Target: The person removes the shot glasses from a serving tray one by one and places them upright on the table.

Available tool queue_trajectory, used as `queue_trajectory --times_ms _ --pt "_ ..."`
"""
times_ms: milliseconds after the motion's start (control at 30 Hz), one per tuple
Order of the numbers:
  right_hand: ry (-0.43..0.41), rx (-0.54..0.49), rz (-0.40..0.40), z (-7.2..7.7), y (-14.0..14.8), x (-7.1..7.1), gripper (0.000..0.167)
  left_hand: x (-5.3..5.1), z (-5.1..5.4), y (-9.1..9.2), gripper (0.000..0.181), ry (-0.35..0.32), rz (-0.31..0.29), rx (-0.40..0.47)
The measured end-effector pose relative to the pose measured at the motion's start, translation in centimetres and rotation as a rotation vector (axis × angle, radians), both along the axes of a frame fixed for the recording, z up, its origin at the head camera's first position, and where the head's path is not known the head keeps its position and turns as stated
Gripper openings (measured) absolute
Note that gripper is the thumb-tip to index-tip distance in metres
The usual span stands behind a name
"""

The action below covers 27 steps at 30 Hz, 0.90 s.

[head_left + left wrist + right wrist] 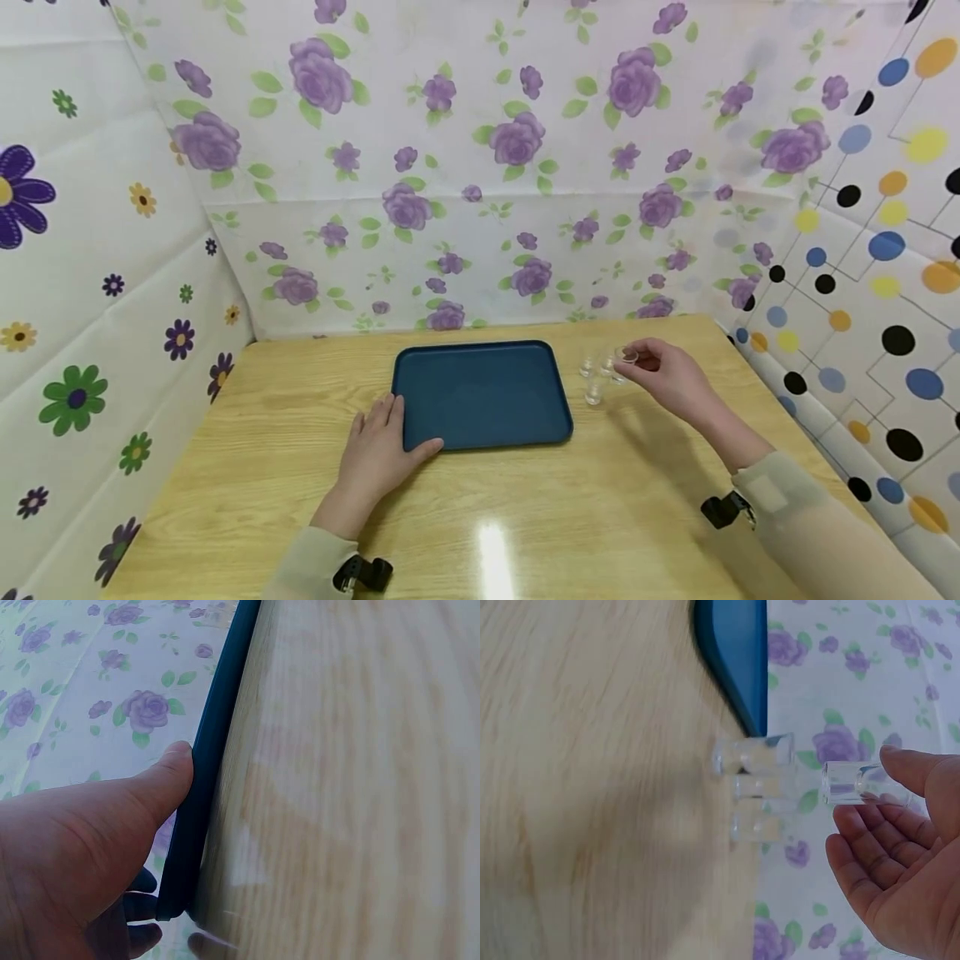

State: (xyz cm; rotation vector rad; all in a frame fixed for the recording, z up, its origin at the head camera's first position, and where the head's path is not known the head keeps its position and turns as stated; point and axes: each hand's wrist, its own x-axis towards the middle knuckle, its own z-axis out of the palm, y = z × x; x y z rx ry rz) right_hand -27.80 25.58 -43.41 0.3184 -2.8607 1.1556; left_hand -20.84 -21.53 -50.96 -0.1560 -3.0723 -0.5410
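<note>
In the right wrist view, a small clear shot glass [846, 782] is held between the thumb and fingers of my right hand [900, 862], above the table. The head view shows this right hand [671, 379] beside a group of other clear shot glasses [593, 392], which stand on the table right of the dark blue tray [483, 396]. At the tray's front left corner rests my left hand [380, 450], fingers straight along the left side and thumb at the front edge. The left wrist view has the left thumb [169, 776] touching the tray's rim [206, 772].
A light wooden table [480, 500] carries the tray and glasses. Behind it hangs a cloth with purple flowers [517, 137]. Patterned cloths also line the left side [112, 208] and the right side [862, 317].
</note>
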Motion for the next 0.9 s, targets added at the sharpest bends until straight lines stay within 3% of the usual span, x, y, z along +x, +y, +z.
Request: queue_trajectory --times_ms 433,900 --pt "-0.067 -0.014 -0.012 -2.4 1.8 -0.8 0.053 0.1 0.3 0.1 0.114 0.014 0.0 0.003" --pt "-0.095 -0.03 0.003 -4.4 1.3 -1.2 0.046 0.2 0.0 0.1 0.114 0.013 0.0 -0.003"
